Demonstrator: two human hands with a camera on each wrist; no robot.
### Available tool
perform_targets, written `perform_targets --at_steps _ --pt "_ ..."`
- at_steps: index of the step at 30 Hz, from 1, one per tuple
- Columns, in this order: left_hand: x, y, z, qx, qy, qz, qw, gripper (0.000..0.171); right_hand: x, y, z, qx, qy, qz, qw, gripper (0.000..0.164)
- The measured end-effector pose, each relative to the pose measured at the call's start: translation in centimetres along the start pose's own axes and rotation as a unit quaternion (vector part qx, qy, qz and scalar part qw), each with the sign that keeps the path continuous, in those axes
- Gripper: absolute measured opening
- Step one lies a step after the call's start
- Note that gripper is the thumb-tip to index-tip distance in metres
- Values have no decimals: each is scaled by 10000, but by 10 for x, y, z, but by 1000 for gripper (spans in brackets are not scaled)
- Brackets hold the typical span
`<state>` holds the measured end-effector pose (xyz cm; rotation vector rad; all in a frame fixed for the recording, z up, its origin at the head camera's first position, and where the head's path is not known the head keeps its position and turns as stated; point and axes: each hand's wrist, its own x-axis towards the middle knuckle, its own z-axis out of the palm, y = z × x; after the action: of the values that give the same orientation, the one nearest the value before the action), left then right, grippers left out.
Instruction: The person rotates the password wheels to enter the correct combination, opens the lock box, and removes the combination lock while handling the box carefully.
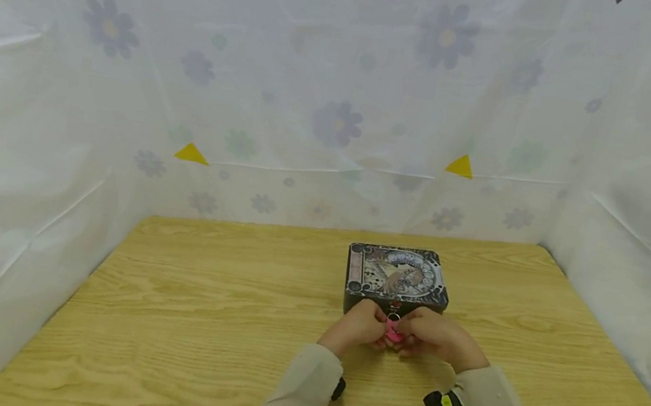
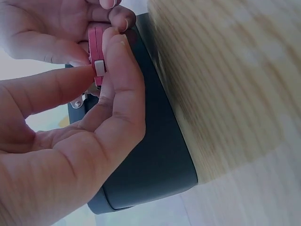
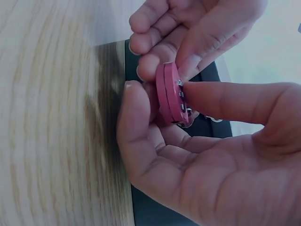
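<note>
A pink combination padlock point(image 1: 394, 332) hangs at the front of a dark tin box point(image 1: 397, 275) with an illustrated lid. My left hand point(image 1: 358, 325) pinches the padlock from the left between thumb and fingers. From the other side my right hand point(image 1: 443, 337) grips it too, its thumb close to the small number dials point(image 3: 181, 94). In the left wrist view the padlock point(image 2: 96, 44) is seen edge-on, with a pale button on its edge. A metal clasp point(image 2: 78, 101) shows on the box's dark side, partly hidden by fingers. The lid is closed.
The box stands on a wood-grain table point(image 1: 206, 312), right of the middle. White flower-print sheeting point(image 1: 293, 84) hangs behind the table and along both sides. A black strap point(image 1: 440, 404) with a yellow mark is at the right wrist.
</note>
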<state>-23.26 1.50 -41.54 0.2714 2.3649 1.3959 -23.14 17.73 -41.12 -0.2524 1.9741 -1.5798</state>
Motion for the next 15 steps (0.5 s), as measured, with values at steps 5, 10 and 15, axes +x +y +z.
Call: perform_targets --at_steps 5,10,15 --pt "-1 1 -1 -174 -47 -123 9998 10 0 0 -1 62 20 39 10000 19" --pt "-3 2 0 -374 -193 -223 9989 9 1 -1 -2 58 85 150 9998 16" --pt "-3 3 0 -383 -242 -231 9987 11 2 -1 -2 -21 52 47 10000 17"
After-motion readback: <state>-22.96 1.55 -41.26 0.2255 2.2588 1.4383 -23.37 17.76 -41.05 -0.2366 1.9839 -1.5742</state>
